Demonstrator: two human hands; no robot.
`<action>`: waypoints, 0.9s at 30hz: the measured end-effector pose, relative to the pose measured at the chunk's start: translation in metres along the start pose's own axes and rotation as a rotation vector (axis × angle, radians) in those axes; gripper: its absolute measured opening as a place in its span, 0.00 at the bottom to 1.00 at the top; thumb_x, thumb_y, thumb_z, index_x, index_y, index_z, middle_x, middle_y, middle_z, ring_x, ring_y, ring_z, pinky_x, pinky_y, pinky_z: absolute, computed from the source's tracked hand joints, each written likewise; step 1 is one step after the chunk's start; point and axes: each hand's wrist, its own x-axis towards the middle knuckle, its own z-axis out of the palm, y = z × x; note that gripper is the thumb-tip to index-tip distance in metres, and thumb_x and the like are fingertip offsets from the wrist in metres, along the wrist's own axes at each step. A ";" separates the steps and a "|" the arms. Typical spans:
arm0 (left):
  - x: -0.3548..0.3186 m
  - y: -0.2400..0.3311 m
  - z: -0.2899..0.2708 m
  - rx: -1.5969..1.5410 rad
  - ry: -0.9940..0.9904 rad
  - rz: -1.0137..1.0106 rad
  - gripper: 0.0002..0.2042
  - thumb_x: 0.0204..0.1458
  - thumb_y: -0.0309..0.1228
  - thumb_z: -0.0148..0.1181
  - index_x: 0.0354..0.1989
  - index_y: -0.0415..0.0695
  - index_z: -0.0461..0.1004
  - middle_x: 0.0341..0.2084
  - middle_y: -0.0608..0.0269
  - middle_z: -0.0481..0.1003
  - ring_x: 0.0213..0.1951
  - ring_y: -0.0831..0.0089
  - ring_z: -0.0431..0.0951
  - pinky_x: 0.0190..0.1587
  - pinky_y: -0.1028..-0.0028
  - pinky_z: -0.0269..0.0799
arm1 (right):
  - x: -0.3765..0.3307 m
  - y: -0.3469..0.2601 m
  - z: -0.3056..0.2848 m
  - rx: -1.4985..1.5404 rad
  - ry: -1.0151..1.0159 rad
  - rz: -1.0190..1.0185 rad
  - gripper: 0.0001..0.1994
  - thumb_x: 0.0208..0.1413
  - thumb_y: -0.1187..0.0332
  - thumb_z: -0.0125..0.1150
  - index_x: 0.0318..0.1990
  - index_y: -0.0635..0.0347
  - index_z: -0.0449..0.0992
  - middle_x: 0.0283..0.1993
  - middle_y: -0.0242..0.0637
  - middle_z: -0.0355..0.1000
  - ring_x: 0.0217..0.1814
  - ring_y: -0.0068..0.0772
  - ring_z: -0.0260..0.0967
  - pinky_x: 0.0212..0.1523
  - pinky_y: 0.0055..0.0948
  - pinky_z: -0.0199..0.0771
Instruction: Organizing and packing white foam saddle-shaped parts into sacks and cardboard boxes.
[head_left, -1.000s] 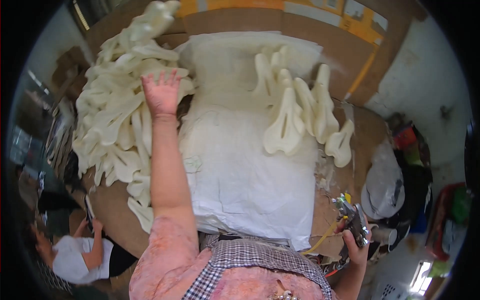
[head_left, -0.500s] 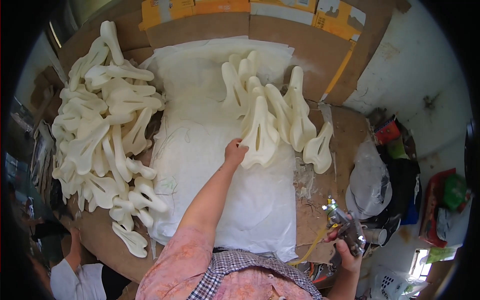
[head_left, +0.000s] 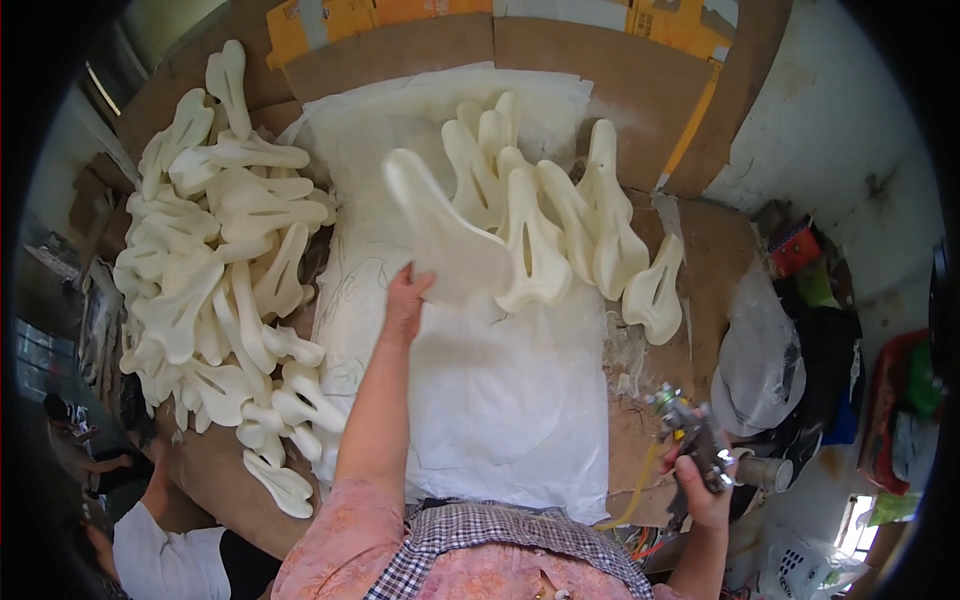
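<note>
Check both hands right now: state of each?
Left hand: closed, holding a pale saddle-shaped piece by its edge.
Right hand: closed around a metal spray gun.

Soft light, slight blur on the held piece point(head_left: 448, 242), black curved edges

Shiny metal spray gun point(head_left: 704, 441)
</note>
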 end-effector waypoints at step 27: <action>0.032 -0.034 0.226 0.487 -0.376 -0.143 0.17 0.50 0.40 0.56 0.40 0.38 0.72 0.27 0.66 0.73 0.30 0.74 0.73 0.33 0.73 0.69 | -0.020 0.098 -0.066 -0.130 0.046 0.105 0.27 0.46 0.71 0.62 0.55 0.63 0.62 0.37 0.33 0.69 0.36 0.19 0.66 0.39 0.21 0.68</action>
